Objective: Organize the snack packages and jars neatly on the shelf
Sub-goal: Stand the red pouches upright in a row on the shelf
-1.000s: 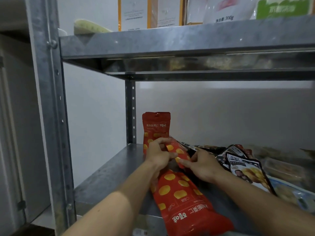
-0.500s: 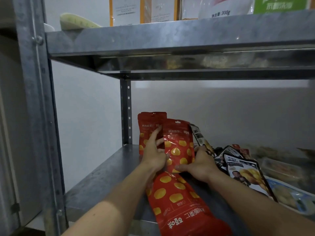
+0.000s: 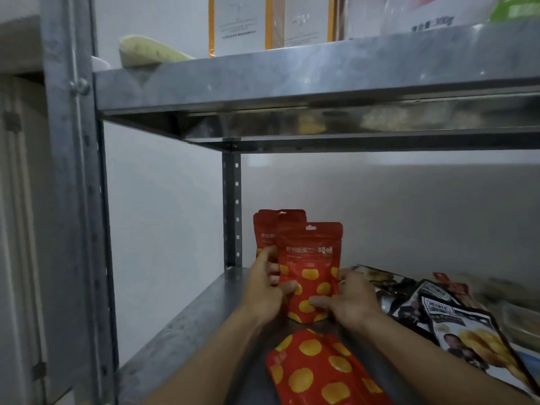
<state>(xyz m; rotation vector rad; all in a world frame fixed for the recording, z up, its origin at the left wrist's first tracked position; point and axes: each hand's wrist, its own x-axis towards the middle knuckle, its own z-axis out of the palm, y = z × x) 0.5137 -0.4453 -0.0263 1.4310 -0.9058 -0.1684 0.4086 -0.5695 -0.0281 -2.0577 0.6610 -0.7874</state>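
1 red pouch (image 3: 309,258) upright | L hand (image 3: 263,290) + R hand (image 3: 356,299) grip

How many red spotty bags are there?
3: held bag upright between left hand and right hand, back bag behind it, flat bag at shelf front. Dark packets may hide more.

Both bare forearms reach forward, converging. The left hand (image 3: 264,290) and right hand (image 3: 355,299) face each other, thumbs in front, fingers curled, gripping the upright red snack pouch (image 3: 309,258) from either side.
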